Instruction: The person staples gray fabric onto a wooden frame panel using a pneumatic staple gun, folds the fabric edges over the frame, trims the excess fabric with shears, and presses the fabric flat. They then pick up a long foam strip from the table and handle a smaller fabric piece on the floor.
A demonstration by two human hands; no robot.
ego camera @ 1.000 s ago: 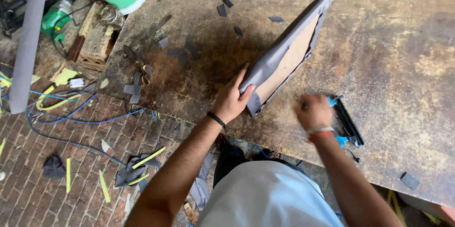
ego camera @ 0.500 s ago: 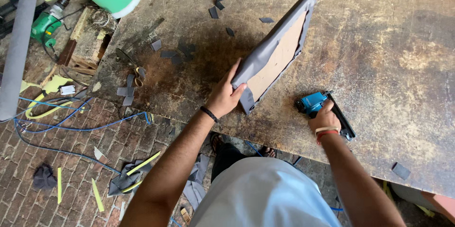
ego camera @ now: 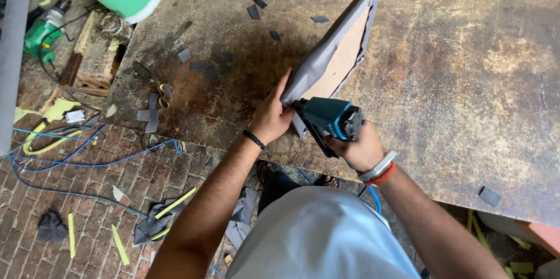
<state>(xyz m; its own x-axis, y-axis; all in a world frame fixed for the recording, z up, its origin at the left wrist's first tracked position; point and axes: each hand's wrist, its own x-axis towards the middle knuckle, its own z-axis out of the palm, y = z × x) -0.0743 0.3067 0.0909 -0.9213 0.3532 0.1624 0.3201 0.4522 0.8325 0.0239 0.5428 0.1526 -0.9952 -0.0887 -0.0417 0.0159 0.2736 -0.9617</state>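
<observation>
Worn, stained wooden table (ego camera: 466, 81) carries the work, grey fabric scraps strewn over its far left. Fabric-covered board panel (ego camera: 341, 51) stands on edge mid-table, tilted, bare board side facing right so the wrapped grey fabric edge is reachable. Left hand (ego camera: 271, 117) clamps the panel's near corner, steadying it. Right hand (ego camera: 361, 149) grips a teal staple gun (ego camera: 326, 118), nose pressed at that corner.
</observation>
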